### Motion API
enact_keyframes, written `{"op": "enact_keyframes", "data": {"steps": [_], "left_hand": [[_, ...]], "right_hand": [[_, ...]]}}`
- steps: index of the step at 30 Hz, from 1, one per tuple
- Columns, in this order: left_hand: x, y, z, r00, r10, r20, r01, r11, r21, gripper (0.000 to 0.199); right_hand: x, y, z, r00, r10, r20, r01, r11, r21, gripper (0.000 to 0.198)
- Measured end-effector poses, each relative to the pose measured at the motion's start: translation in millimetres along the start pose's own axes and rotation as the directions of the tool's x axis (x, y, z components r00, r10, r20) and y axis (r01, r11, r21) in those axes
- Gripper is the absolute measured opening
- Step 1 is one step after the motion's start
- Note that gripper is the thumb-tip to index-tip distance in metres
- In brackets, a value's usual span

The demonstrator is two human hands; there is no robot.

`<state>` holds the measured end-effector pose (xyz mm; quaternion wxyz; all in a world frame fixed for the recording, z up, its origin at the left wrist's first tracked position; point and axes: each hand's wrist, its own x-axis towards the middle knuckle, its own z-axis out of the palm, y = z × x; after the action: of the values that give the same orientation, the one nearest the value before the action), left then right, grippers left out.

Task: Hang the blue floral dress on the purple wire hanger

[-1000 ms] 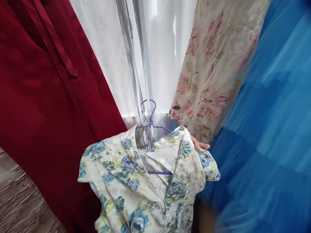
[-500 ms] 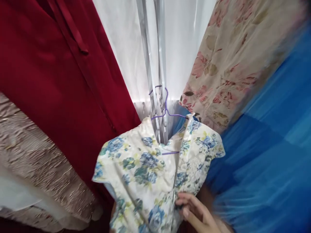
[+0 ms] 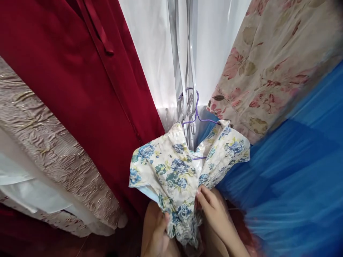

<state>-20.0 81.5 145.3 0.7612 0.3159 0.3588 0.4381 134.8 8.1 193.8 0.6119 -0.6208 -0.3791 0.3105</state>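
Observation:
A white dress with blue, green and yellow flowers (image 3: 177, 171) hangs on a purple wire hanger (image 3: 197, 116) in front of me. Its neck gapes, and an opening edge runs down the front right of it. My right hand (image 3: 211, 204) pinches that edge between thumb and fingertips; whether a zip pull sits there I cannot make out. Lower down, my left hand (image 3: 160, 235) holds the side of the dress, thumb on the cloth and fingers partly hidden. Pale blue lining (image 3: 150, 192) shows at the left armhole.
A dark red garment (image 3: 88, 89) and a textured pinkish one (image 3: 61, 153) hang at left. White cloth (image 3: 150, 46) with grey-white straps (image 3: 178, 50) hangs behind. To the right are a beige floral garment (image 3: 249, 78) and blue tulle (image 3: 294, 160). My bare knees show below the dress.
My left hand has come into view on the side of the dress. My right hand's fingers have closed on the opening edge. The view has shifted, so the dress appears farther right.

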Motion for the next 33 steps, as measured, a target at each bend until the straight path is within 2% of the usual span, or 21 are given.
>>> {"op": "enact_keyframes", "data": {"steps": [2,3,4,5,6,7,8,9,10,11,12,13,15,17,19,22,26,28,33], "left_hand": [[-9,-7,7,0.999,0.036,-0.025,-0.035,0.999,0.014,0.075],[-12,-12,10,0.994,0.092,-0.061,-0.089,0.995,0.049,0.072],[-13,-18,11,0.978,0.176,-0.114,-0.165,0.981,0.107,0.065],[-12,-24,9,0.941,0.290,-0.177,-0.256,0.948,0.191,0.060],[-10,-30,6,0.871,0.431,-0.235,-0.359,0.886,0.295,0.057],[-7,-36,0,0.770,0.581,-0.263,-0.453,0.789,0.415,0.056],[-3,-42,-5,0.665,0.709,-0.236,-0.522,0.667,0.533,0.054],[0,-47,-9,0.597,0.789,-0.142,-0.562,0.539,0.627,0.051],[2,-51,-11,0.586,0.811,0.001,-0.589,0.425,0.687,0.046],[3,-54,-10,0.615,0.772,0.158,-0.612,0.342,0.713,0.041],[3,-57,-6,0.661,0.690,0.296,-0.631,0.297,0.717,0.037],[3,-59,1,0.698,0.596,0.396,-0.644,0.282,0.711,0.032],[0,-64,20,0.727,0.484,0.487,-0.661,0.302,0.687,0.018],[-2,-69,37,0.724,0.461,0.512,-0.678,0.338,0.653,0.007],[-5,-74,49,0.729,0.425,0.537,-0.680,0.360,0.638,0.014],[-9,-75,54,0.736,0.357,0.575,-0.677,0.352,0.647,0.020],[-16,-62,54,0.754,0.236,0.613,-0.656,0.323,0.682,0.017],[-17,-51,57,0.760,0.150,0.633,-0.648,0.254,0.718,0.024],[-11,-28,72,0.757,-0.046,0.652,-0.654,-0.066,0.754,0.035]], "right_hand": [[3,-4,3,1.000,-0.005,0.003,0.005,0.999,0.050,0.038],[4,-2,4,1.000,0.001,0.003,-0.002,0.996,0.084,0.036],[5,2,5,1.000,0.009,0.001,-0.009,0.993,0.120,0.036],[4,7,7,1.000,0.016,-0.004,-0.016,0.988,0.154,0.035],[2,15,8,1.000,0.023,-0.009,-0.021,0.983,0.180,0.036],[-1,22,8,0.999,0.031,-0.013,-0.028,0.980,0.198,0.037],[-5,29,8,0.999,0.040,-0.015,-0.036,0.978,0.207,0.038],[-10,36,7,0.999,0.051,-0.011,-0.047,0.976,0.211,0.039],[-15,41,5,0.998,0.063,-0.002,-0.061,0.975,0.215,0.039],[-21,45,3,0.997,0.072,0.008,-0.072,0.972,0.223,0.040],[-26,47,1,0.997,0.080,0.016,-0.081,0.969,0.234,0.040],[-31,47,-2,0.996,0.086,0.023,-0.089,0.966,0.243,0.040],[-38,45,-9,0.994,0.101,0.034,-0.106,0.962,0.250,0.040],[-41,40,-18,0.992,0.118,0.037,-0.124,0.964,0.234,0.042],[-42,35,-27,0.991,0.128,0.029,-0.131,0.971,0.201,0.045],[-40,28,-39,0.986,0.159,0.050,-0.165,0.975,0.148,0.048],[-21,8,-48,0.975,0.198,0.098,-0.212,0.965,0.157,0.046],[-2,-13,-50,0.988,0.139,0.071,-0.148,0.978,0.145,0.044],[56,-82,-44,0.994,-0.089,-0.071,0.095,0.991,0.092,0.038]]}}
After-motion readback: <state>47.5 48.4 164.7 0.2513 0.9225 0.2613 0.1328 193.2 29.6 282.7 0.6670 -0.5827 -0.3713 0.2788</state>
